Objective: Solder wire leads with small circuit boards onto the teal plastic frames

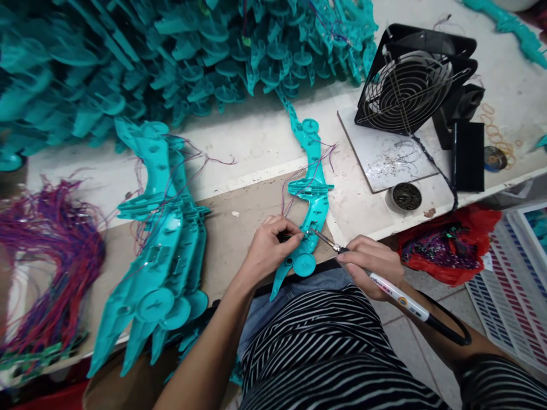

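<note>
A long teal plastic toy-bow part (311, 188) lies on the bench in front of me with thin purple and red wires (318, 158) running along it. My left hand (270, 246) pinches a wire end against the lower part of the piece. In my right hand (372, 266) is a white soldering iron (399, 296), held like a pen, its metal tip touching the part right beside my left fingertips. The iron's black cord loops off to the right.
A stack of the same teal parts (162, 239) lies to the left, a big heap (179, 51) at the back. A bundle of purple and red wires (47, 250) sits far left. A black fan (410, 80), a white tile (384, 154), a small tin (405, 196) stand right.
</note>
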Motion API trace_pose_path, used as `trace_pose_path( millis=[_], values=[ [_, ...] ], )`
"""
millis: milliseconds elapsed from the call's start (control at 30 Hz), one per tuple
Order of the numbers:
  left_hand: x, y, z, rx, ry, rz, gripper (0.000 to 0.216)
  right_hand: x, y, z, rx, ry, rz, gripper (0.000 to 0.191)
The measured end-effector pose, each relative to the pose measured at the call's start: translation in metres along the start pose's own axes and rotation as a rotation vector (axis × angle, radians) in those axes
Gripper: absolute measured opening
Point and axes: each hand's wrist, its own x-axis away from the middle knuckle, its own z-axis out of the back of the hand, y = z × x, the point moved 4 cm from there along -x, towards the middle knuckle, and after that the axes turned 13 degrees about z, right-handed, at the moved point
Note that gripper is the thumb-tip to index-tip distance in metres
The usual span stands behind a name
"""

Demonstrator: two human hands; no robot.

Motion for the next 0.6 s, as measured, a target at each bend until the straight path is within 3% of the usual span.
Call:
trace_pose_path(
  millis=[200, 367, 600],
  values=[
    [0.000, 0.004, 0.001, -0.031, -0.026, 0.014, 0.011, -0.001, 0.000, 0.006, 0.019, -0.028, -0.028, 0.023],
    [0.001, 0.006, 0.004, 0.012, -0.038, 0.035, 0.014, 0.000, 0.001, 0.011, 0.038, 0.025, -0.058, 0.023],
    [-0.001, 0.007, 0.011, 0.280, 0.041, 0.265, 0.025, 0.002, 0.003, 0.017, 0.081, 0.052, -0.073, 0.024]
  ],
)
